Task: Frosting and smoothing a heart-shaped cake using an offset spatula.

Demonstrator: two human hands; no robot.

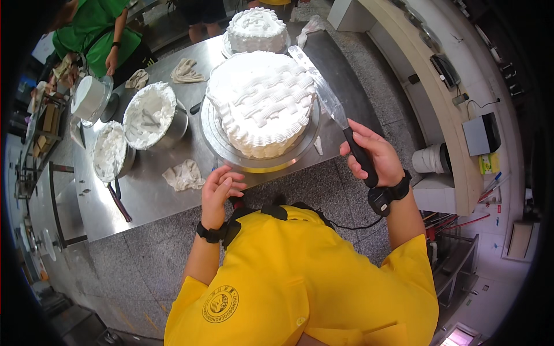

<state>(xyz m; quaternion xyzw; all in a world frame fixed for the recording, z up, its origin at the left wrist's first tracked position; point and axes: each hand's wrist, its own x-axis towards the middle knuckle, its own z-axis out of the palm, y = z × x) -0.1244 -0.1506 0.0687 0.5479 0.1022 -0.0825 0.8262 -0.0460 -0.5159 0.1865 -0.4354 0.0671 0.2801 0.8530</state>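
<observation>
A white cream-covered cake (264,101) with a piped basket-weave pattern on its top stands on a metal turntable (216,134) before me. My right hand (374,153) grips the black handle of an icing spatula (331,97). Its cream-smeared blade points up and away, beside the right side of the cake; whether it touches the cream I cannot tell. My left hand (221,190) is at the near edge of the table, just below the turntable rim, fingers loosely curled and apart, holding nothing. A piping tip (318,145) lies right of the turntable.
On the steel table (151,190) are a large bowl of cream (179,125), a pan of cream (108,151) with its handle toward me, and several cloths (184,175). Another piped cake (256,30) stands behind. At the far left, a person in green (97,39) stands near a smooth cake (88,98).
</observation>
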